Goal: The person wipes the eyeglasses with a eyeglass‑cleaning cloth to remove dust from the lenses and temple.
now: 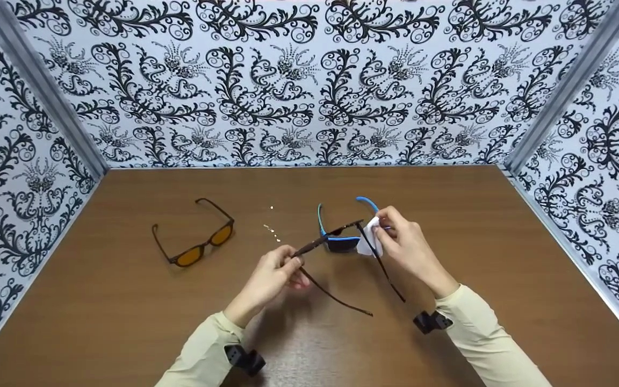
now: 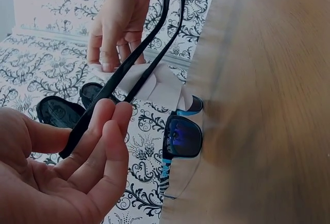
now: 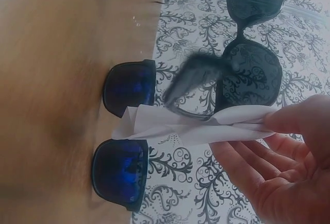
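My left hand (image 1: 266,275) grips a pair of dark sunglasses (image 1: 312,246) by one end of the frame, near the hinge. They hang above the table with both temples unfolded toward me. At their other end my right hand (image 1: 410,247) pinches a folded white cloth (image 1: 367,243) between thumb and fingers. In the right wrist view the cloth (image 3: 191,126) overlaps the lower edge of a dark lens (image 3: 250,74); whether it presses on it I cannot tell. Behind them, blue-and-black sunglasses (image 1: 343,245) lie on the table, partly hidden by the cloth and right hand.
Glasses with orange lenses (image 1: 189,256) stand unfolded at the left on the brown table (image 1: 127,322). Small white bits (image 1: 273,232) lie between the two pairs on the table. Patterned panels (image 1: 299,80) enclose the back and sides.
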The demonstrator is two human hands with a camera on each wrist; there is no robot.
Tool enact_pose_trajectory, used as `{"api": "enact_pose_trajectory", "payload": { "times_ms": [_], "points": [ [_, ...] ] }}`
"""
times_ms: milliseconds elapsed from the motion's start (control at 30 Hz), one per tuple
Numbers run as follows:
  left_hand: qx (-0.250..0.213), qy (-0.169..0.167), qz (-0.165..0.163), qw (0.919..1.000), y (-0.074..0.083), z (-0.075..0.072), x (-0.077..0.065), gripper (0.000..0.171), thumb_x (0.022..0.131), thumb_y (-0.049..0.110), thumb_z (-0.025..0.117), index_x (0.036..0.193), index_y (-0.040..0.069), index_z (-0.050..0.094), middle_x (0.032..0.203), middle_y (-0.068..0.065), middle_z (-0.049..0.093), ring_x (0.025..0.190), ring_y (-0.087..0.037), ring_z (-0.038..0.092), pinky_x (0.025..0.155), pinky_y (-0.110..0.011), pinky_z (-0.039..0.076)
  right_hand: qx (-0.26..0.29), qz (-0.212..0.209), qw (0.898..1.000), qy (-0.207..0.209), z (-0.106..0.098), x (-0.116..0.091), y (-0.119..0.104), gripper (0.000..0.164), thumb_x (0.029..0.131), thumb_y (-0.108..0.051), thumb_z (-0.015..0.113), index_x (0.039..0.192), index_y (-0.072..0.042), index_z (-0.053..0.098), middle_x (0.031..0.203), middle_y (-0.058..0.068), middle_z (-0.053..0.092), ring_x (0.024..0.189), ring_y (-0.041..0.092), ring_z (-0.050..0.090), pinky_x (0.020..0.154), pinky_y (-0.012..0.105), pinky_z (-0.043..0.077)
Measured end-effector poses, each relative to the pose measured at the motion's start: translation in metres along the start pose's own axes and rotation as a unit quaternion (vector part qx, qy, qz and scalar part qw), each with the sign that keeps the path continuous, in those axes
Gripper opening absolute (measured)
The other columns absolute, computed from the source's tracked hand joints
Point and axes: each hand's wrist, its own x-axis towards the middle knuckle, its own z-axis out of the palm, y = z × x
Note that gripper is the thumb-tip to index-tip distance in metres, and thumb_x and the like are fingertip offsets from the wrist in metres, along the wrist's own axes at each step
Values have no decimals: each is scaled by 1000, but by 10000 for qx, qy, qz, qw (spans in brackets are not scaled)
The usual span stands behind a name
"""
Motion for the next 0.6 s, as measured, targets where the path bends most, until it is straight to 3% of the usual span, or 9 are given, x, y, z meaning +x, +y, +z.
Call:
{"api": "enact_pose_trajectory", "payload": {
  "times_ms": [233, 600],
  "points": [
    [-28, 278, -76, 9996, -2, -2, 2, 9, 95, -1, 49, 94, -9, 54, 69, -16, 66, 63, -28, 67, 63, -45, 57, 101, -30, 9999, -65, 1, -6, 2, 13, 89, 13, 57, 98, 3, 55, 92, 18, 69, 88, 31, 68, 76, 41, 56],
    [-75, 459, -153, 9988, -4, -9, 7, 11, 95, -1, 48, 96, -10, 53, 70, -18, 67, 60, -20, 66, 61, -35, 57, 103, -14, 9998, -151, 2, -13, 5, 14, 88, 13, 57, 97, 3, 56, 92, 16, 69, 90, 28, 68, 77, 37, 56]
  ]
}}
